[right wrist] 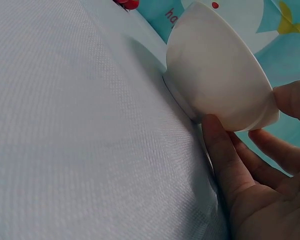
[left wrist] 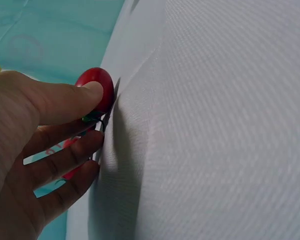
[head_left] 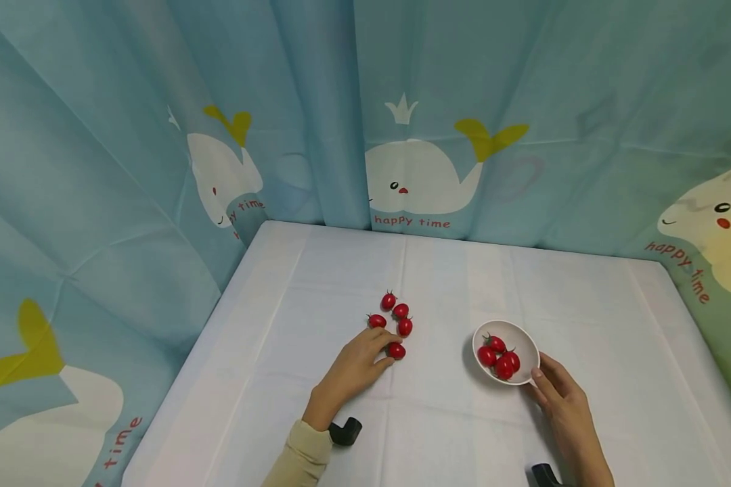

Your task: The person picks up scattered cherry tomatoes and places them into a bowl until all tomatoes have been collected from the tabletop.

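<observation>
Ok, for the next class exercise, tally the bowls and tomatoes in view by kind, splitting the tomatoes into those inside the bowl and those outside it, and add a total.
White bowl: 1
Red tomatoes visible inside the bowl: 4
Loose red tomatoes outside the bowl: 5
Total: 10

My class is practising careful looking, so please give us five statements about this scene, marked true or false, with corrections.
1. The right hand holds the bowl. True.
2. The bowl is empty. False: it contains red tomatoes.
3. The left hand touches a tomato. True.
4. Every tomato is inside the bowl. False: several lie on the white tablecloth.
5. The curtain has whales printed on it. True.
</observation>
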A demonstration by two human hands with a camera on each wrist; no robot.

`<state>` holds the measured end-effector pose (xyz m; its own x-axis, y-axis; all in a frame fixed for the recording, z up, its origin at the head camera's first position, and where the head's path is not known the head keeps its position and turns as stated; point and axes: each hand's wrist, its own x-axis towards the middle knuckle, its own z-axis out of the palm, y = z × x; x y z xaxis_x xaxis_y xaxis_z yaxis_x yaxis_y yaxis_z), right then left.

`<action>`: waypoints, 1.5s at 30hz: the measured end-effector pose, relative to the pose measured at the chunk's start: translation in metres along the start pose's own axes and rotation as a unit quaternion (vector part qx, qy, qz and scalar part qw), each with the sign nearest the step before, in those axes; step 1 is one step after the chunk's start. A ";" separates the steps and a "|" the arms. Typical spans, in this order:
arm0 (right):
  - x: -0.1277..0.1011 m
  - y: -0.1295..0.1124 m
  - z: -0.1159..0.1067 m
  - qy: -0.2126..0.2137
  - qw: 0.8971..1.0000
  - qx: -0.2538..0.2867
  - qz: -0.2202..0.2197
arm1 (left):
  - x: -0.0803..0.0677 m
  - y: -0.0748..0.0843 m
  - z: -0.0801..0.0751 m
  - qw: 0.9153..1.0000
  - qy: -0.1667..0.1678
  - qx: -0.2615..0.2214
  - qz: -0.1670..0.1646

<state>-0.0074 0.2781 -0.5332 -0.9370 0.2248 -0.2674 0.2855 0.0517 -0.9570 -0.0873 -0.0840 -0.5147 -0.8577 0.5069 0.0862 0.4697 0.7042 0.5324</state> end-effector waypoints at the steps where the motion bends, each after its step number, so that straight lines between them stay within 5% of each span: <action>1: 0.000 0.000 0.000 0.001 1.000 -0.002 0.000 | 0.000 0.000 0.000 1.000 0.001 0.001 0.000; 22: 0.000 0.002 -0.001 0.001 1.000 -0.010 0.004 | -0.003 -0.006 0.003 0.999 0.011 -0.033 -0.022; 45: 0.002 0.001 -0.002 0.002 1.000 -0.007 0.021 | 0.025 0.006 -0.013 0.993 0.053 -0.005 0.107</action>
<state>-0.0089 0.2804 -0.5350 -0.9231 0.2315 -0.3070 0.3277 0.0560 -0.9431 -0.1090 -0.0736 -0.4982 -0.7556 0.5891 0.2863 0.6423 0.5804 0.5006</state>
